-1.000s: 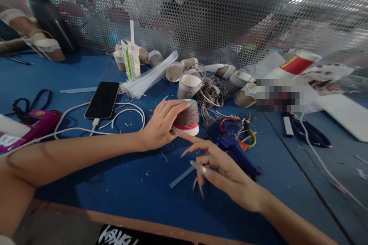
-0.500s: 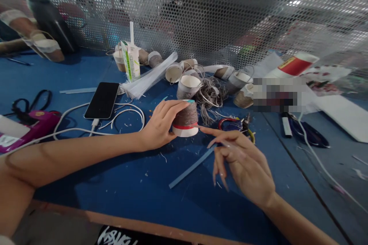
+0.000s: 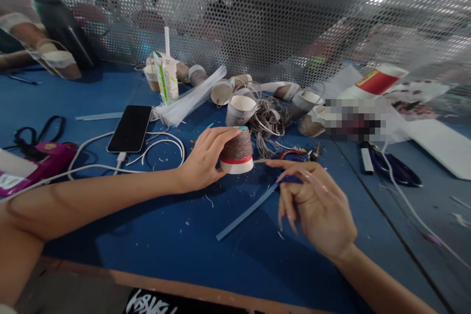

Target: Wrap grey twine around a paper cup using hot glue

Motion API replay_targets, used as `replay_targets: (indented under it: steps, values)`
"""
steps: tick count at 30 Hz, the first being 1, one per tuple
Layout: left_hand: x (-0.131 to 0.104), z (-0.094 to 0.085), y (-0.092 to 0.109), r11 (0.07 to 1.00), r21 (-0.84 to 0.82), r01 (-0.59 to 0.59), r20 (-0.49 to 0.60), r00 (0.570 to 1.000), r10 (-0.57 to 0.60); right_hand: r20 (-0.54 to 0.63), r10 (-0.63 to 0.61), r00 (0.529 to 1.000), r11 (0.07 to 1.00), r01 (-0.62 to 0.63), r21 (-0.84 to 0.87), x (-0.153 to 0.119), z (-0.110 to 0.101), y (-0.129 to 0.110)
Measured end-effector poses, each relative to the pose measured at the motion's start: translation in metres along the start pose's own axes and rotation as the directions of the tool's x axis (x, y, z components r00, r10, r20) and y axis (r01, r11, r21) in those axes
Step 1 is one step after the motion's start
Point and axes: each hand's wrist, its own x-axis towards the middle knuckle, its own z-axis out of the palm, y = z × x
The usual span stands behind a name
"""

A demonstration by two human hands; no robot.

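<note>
A small paper cup (image 3: pixel 238 148) stands upside down, wrapped in grey-brown cord above a red band and a bare white rim. My left hand (image 3: pixel 204 159) is closed around it from the left, fingers over its top and thumb low on its side. To the right, my right hand (image 3: pixel 318 206) has its index finger stretched toward the cup and its other fingers curled. A thin length of cord (image 3: pixel 260 161) seems to run from the cup to that fingertip; its course inside the hand is hidden. A translucent glue stick (image 3: pixel 248 211) lies below.
Behind are more cups (image 3: pixel 241 109), a heap of cord (image 3: pixel 271 122), a bundle of glue sticks (image 3: pixel 195 98) and a drink carton (image 3: pixel 169 81). A phone (image 3: pixel 130 128) with a white cable and a purple glue gun (image 3: pixel 51 154) lie left; pliers (image 3: pixel 296 154) lie right.
My right hand has moved a little right, away from the cup, and a thin cord shows in the gap. My left hand and the cup have stayed nearly still.
</note>
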Motion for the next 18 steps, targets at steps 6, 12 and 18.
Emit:
replay_targets:
  steps: [6,12,18]
  values:
    - [0.000,0.000,0.001,1.000,-0.002,-0.031,0.000,1.000,0.031,0.281,0.167,0.945,0.986,-0.156,-0.058,-0.002,0.006,0.005]
    - [0.001,0.001,-0.001,1.000,-0.026,-0.014,0.008,1.000,0.014,0.014,0.065,0.998,0.998,-0.065,0.022,0.009,-0.004,0.008]
    - [0.001,0.001,-0.002,0.999,-0.029,-0.016,0.012,1.000,0.017,0.065,0.034,0.997,0.999,-0.036,0.025,0.008,-0.005,0.007]
